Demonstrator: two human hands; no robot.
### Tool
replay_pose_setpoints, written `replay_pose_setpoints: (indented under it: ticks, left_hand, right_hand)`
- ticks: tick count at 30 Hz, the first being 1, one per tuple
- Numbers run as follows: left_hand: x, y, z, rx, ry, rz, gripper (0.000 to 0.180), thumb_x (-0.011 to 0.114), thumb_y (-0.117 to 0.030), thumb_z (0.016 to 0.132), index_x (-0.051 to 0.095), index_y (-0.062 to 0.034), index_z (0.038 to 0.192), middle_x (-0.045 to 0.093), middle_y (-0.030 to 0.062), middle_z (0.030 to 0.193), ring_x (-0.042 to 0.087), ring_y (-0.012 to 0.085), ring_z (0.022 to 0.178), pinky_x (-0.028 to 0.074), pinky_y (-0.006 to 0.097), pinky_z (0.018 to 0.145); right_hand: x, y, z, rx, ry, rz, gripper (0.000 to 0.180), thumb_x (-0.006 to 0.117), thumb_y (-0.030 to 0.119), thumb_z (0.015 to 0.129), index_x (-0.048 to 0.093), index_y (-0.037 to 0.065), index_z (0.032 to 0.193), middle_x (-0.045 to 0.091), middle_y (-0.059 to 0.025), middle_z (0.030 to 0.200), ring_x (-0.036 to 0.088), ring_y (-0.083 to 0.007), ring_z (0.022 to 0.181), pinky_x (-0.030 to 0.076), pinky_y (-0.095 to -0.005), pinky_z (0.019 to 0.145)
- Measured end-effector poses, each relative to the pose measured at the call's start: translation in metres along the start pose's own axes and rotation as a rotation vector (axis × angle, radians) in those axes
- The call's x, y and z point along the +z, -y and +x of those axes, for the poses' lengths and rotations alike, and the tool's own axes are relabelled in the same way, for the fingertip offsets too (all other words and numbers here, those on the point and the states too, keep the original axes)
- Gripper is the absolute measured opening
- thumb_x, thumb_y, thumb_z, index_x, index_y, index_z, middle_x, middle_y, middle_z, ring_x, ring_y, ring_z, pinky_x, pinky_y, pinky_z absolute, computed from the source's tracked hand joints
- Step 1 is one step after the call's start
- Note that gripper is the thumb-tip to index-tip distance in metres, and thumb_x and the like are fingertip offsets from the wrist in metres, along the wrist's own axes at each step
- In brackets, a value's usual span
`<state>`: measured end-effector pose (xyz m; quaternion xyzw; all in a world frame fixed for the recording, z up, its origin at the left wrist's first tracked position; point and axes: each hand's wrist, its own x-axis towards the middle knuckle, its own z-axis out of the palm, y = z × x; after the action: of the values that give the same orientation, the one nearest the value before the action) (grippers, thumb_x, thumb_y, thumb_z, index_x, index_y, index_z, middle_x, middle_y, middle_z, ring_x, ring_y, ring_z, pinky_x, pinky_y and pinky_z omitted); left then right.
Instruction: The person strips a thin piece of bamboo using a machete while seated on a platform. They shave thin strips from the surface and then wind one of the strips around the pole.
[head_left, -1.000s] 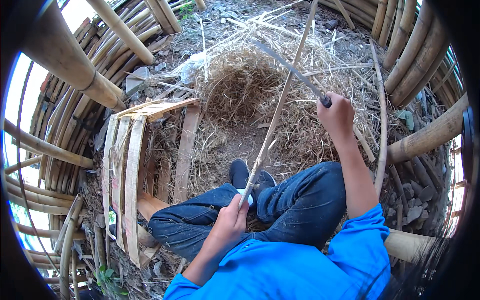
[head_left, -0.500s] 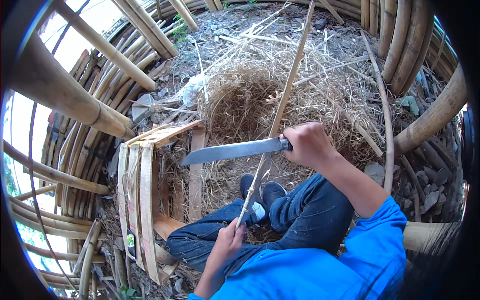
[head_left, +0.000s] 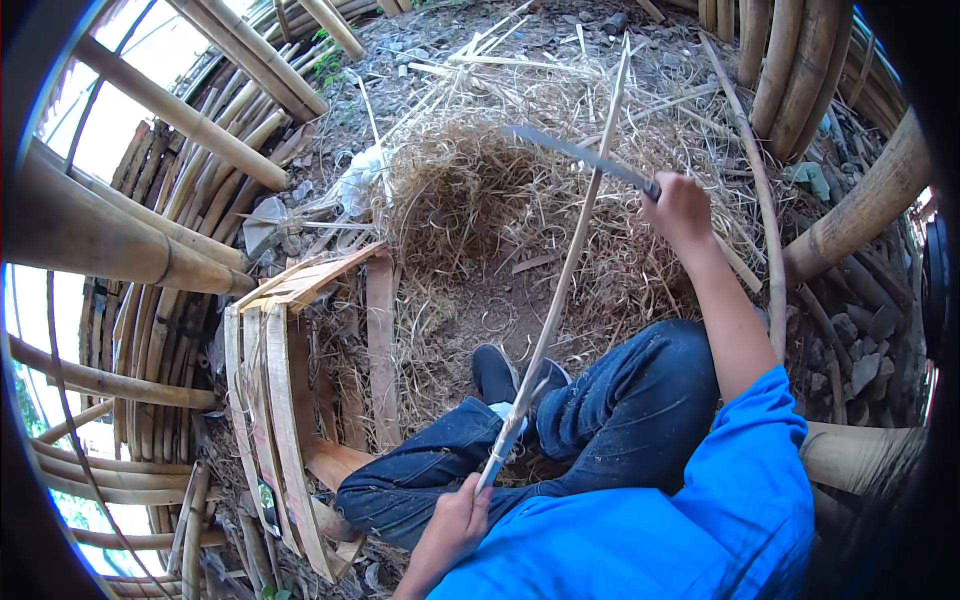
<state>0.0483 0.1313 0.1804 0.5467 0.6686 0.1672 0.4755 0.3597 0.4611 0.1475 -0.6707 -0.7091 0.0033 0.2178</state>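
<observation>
My left hand (head_left: 461, 517) is closed round the near end of a long bamboo strip (head_left: 567, 270). The strip slants up and away from my lap, over my shoes, toward the shavings. In my right hand (head_left: 680, 212), stretched out ahead, is the dark handle of a large knife (head_left: 588, 157). Its long blade points left and lies across the strip's upper part. Whether the edge touches the strip I cannot tell.
Pale shavings (head_left: 450, 200) are heaped on the ground ahead. A slatted wooden crate (head_left: 285, 400) stands by my left leg. Bamboo poles (head_left: 140, 245) rise at the left, with more poles (head_left: 815, 90) at the far right. Broken stones (head_left: 865, 370) lie on the right.
My right hand has moved the knife away from me, up along the strip toward its far end. The strip's far end has dipped a little. My left hand has kept its grip.
</observation>
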Motion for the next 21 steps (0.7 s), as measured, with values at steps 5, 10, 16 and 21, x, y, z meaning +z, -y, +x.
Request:
replay_pose_setpoints:
  ticks: [5,10,16,21]
  left_hand:
    - [0.001,0.01,-0.012,-0.074,0.077,0.012,0.015,0.047,-0.016,0.096,0.051,-0.0014,0.095,0.054,0.022,0.06,0.056,0.042,0.057,0.041,0.044,0.05]
    - [-0.005,0.019,-0.023,-0.11,0.104,0.053,0.016,0.047,-0.017,0.096,0.05,-0.0014,0.093,0.055,0.0212,0.062,0.058,0.0421,0.06,0.044,0.043,0.052]
    - [-0.032,0.045,-0.05,-0.154,0.052,0.027,0.013,0.049,-0.015,0.094,0.052,-0.0025,0.092,0.055,0.0204,0.067,0.058,0.0406,0.063,0.044,0.042,0.055]
    - [-0.033,0.087,-0.053,-0.115,-0.123,0.074,0.014,0.048,-0.014,0.094,0.053,-0.0028,0.1,0.057,0.0198,0.078,0.058,0.0388,0.071,0.045,0.041,0.062]
  right_hand:
    - [0.012,-0.041,0.009,0.186,-0.057,-0.166,0.016,0.061,0.016,0.08,0.066,0.003,0.072,0.066,-0.0156,0.068,0.068,-0.0292,0.065,0.056,-0.0419,0.062]
    - [0.027,-0.057,-0.002,0.108,0.034,-0.268,0.015,0.067,0.02,0.078,0.067,0.004,0.079,0.068,-0.0177,0.078,0.068,-0.0308,0.071,0.056,-0.0415,0.065]
    - [0.02,-0.143,0.005,0.582,0.003,-0.191,0.025,0.062,0.027,0.081,0.068,0.003,0.088,0.068,-0.0201,0.086,0.067,-0.0363,0.083,0.053,-0.046,0.073]
    - [0.058,-0.142,-0.021,0.624,0.008,-0.06,0.033,0.065,0.034,0.078,0.068,0.002,0.083,0.068,-0.0212,0.088,0.065,-0.0389,0.086,0.052,-0.0472,0.077]
